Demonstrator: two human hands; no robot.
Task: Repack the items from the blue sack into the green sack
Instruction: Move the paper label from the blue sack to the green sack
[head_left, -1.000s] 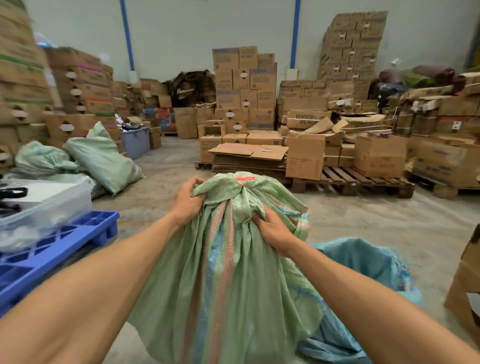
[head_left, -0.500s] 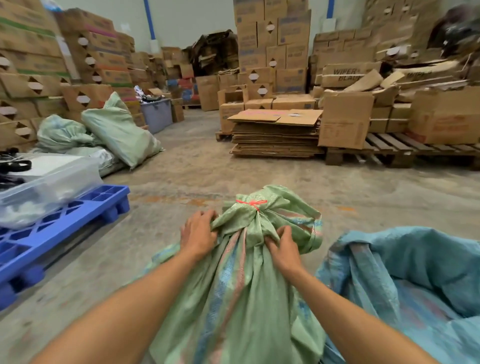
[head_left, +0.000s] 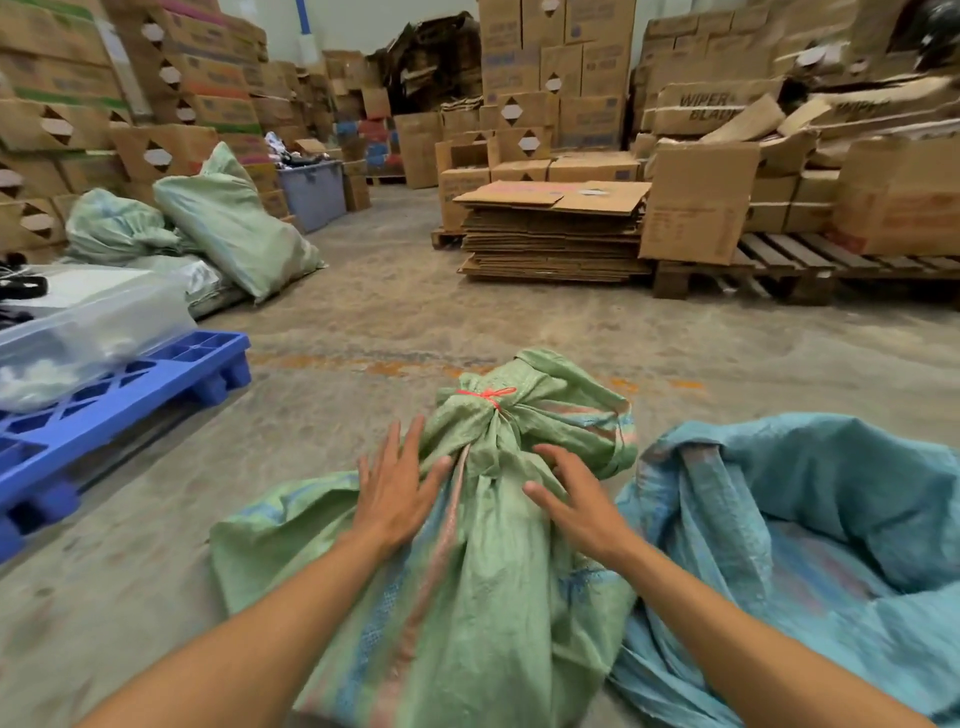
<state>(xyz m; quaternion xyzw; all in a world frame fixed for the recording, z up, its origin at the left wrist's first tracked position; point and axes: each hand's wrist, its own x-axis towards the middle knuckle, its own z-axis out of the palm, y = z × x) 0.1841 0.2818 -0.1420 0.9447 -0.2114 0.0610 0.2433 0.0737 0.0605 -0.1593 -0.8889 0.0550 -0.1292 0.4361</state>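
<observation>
Both hands have let go of the green sack's (head_left: 483, 587) neck and now lie open, fingers spread: left hand (head_left: 395, 493) at 9 o'clock of the tied neck, right hand (head_left: 576, 499) at 3. Blue sack (head_left: 810, 545) slumps touching it at 3 o'clock.

At about one o'clock in the head view, a brown cardboard box (head_left: 714, 106) on the stacked cartons bears dark printed letters reading "WIPER BLAD", the remaining boxes' print too blurred to read.
</observation>
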